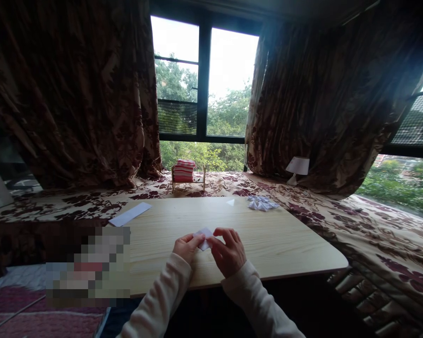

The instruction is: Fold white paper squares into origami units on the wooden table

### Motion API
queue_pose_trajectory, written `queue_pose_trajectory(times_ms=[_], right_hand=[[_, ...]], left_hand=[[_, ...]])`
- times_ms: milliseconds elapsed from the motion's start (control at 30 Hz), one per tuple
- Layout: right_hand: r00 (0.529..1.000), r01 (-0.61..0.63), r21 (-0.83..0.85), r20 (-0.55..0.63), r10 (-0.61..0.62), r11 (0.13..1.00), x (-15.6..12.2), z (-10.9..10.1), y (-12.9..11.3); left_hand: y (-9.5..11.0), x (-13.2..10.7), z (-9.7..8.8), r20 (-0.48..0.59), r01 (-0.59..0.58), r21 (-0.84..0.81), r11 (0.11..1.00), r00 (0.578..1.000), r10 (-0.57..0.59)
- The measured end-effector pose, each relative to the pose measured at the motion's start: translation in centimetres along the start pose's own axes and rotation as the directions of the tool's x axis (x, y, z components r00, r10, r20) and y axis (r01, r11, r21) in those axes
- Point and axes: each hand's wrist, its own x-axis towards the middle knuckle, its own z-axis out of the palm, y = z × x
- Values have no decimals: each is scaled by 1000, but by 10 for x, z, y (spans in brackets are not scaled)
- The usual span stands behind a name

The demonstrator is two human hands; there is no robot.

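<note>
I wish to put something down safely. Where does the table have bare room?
The table is bare from the right hand to the near right corner, and between the left hand and long white paper. Crowded: the far right corner, with folded paper pieces, and around the small paper at both hands.

A small white paper (205,232) matches a white strip (131,214) and a cluster of white folded pieces (262,204) on a pale, wood-grained table (296,239). Cream sleeves (167,288) show below. Maroon and brown flowers pattern the cream cloth (373,225); dark florals cover the curtains (81,80). A fabric stack (184,171) bears pink-red and white stripes; the lampshade (298,165) is white.
</note>
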Motion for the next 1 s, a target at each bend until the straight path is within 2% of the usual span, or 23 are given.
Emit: queue_pose_trajectory(times_ms=[400, 767, 1000], right_hand=[[998, 64, -8, 2, -64, 998, 4, -3, -6], [993, -50, 10, 107, 48, 999, 3, -4, -4], [994, -78, -4, 80, 78, 997, 1, -1, -2]], left_hand=[[-6, 3, 1, 9, 19, -90, 996, 1000, -19], [6, -5, 5, 25, 15, -24, 1000, 1000, -15], [13, -11, 5, 75, -8, 27, 1000, 997, 6]])
